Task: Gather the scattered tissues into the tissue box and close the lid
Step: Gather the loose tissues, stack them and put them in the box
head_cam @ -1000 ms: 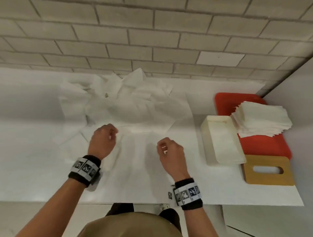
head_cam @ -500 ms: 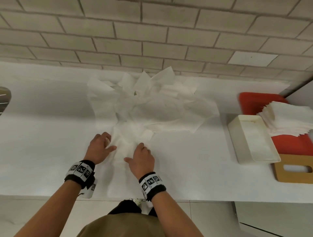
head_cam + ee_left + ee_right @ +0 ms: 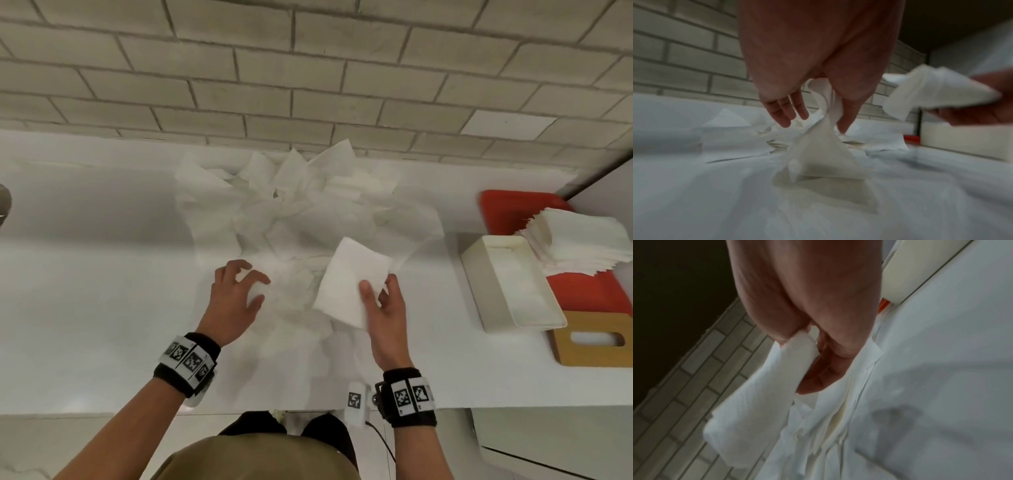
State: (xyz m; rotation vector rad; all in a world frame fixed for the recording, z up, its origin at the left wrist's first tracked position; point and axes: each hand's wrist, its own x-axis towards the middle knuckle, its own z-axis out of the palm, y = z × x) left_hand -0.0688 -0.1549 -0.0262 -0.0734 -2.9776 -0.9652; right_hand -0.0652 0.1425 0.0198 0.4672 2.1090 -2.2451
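Several loose white tissues (image 3: pixel 301 212) lie heaped on the white counter against the brick wall. My right hand (image 3: pixel 376 287) holds a folded tissue (image 3: pixel 349 284) just above the counter, thumb on top and fingers beneath; the right wrist view shows this folded tissue (image 3: pixel 756 402) hanging from the hand (image 3: pixel 813 369). My left hand (image 3: pixel 255 286) is at the heap's near edge, and in the left wrist view it (image 3: pixel 818 116) pinches a tissue (image 3: pixel 824 155) pulled up into a tent. The cream tissue box (image 3: pixel 474 270) stands open at the right, with its wooden slotted lid (image 3: pixel 596 356) lying flat in front of it.
A red tray (image 3: pixel 513 209) behind the box carries a neat stack of tissues (image 3: pixel 582 243). A white panel closes off the far right. The brick wall runs along the back of the counter, and the counter's front edge is near my body.
Both hands were pressing one tissue together in front of me. My right hand has since lifted it, folded, to the right, and my left hand has pinched up another tissue.
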